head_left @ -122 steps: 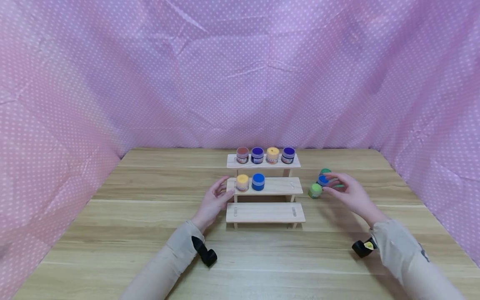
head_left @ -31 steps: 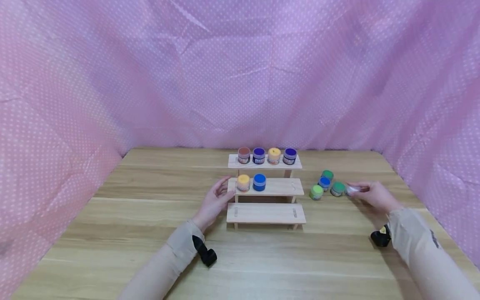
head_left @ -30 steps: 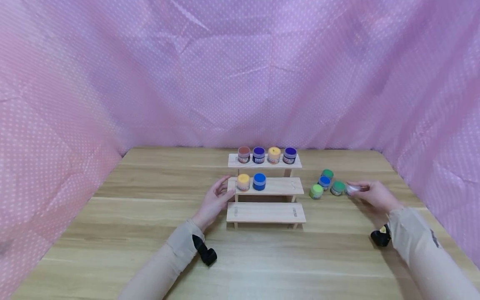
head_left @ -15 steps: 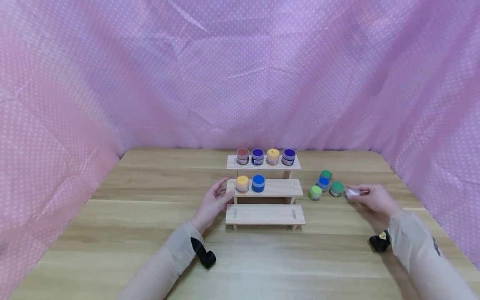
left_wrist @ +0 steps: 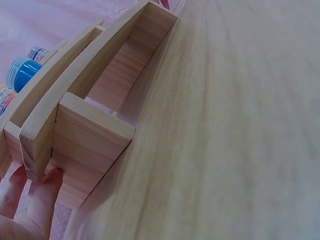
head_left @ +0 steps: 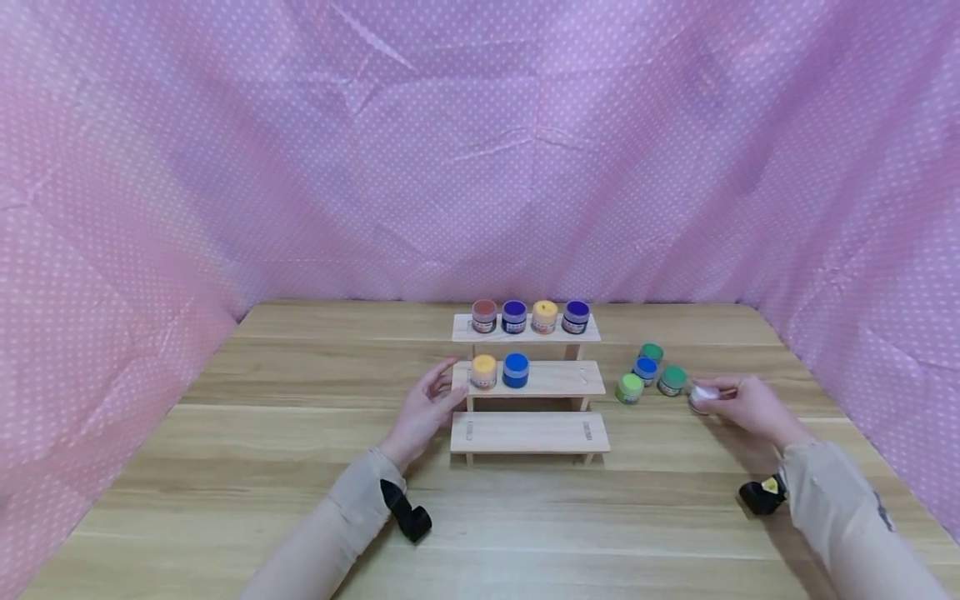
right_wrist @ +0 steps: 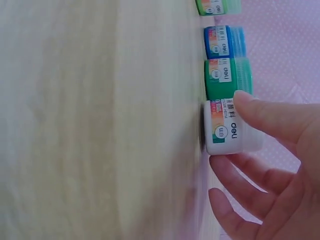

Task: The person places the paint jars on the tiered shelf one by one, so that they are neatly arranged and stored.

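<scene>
My left hand (head_left: 422,414) grips the left end of the middle board of a three-step wooden stand (head_left: 528,431); its fingertips show at the wood in the left wrist view. At the right, my right hand (head_left: 752,407) pinches a white paint jar (right_wrist: 223,128) between thumb and fingers, close to the table. Beside this jar stand a green jar (head_left: 672,380), a blue jar (head_left: 645,371), a light green jar (head_left: 629,388) and another green jar (head_left: 651,353). On the middle board sit a yellow jar (head_left: 483,372) and a blue-lidded jar (head_left: 516,370).
The top board carries a brown jar (head_left: 484,317), a yellow-orange jar (head_left: 544,317) and two purple jars, one of them the right-end jar (head_left: 576,317). The lowest board is bare. A pink dotted curtain (head_left: 495,167) hangs behind the wooden table (head_left: 225,467).
My right hand has moved right, from the blue and green jars to the white jar, and has since shifted it slightly toward me. My left hand has stayed at the stand.
</scene>
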`<state>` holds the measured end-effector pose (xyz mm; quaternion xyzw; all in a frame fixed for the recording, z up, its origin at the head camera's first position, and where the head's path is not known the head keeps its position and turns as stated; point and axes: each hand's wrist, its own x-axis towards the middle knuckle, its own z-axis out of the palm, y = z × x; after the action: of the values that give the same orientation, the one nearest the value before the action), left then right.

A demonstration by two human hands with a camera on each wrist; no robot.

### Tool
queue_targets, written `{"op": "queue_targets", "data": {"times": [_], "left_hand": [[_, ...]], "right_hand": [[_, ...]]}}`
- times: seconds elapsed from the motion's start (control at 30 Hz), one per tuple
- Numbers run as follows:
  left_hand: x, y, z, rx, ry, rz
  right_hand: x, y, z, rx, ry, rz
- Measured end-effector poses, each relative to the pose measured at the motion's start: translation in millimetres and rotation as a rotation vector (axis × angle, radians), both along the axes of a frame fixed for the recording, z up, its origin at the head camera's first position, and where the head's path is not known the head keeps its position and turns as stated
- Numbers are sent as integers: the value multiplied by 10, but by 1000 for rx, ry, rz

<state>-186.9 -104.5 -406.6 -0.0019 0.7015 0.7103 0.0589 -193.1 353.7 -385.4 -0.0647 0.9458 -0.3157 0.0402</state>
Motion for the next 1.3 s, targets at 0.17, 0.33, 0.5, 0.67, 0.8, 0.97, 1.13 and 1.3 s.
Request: {"op": "queue_targets", "data": {"times": [0.17,0.33,0.5,0.67,0.8,0.97,1.13,1.3], "left_hand": [[8,-9,-24,-12,-2,5],[-3,-3,-10,-20,15,-5],[-7,12,-11,-18,13,-3],[-6,21,-2,-14,9,-9],[-8,2,-6,-19,11,-6],[-14,-36,-5,-7,14,-6],[-27,-35,3,-8,4,-16],[-16,-15,7,-20,3,-31]], "right_hand": [[13,-4,-1,31,2,22],[23,-28,2,10,26,-6],[45,-80,68,-42,70,-41],[72,-145,188,-75,90,-49],[66,-222,270,-59,114,-36],[57,-344,340,-70,159,-4],[77,-461,357,-100,227,16],[113,-600,387,-161,316,12]]}}
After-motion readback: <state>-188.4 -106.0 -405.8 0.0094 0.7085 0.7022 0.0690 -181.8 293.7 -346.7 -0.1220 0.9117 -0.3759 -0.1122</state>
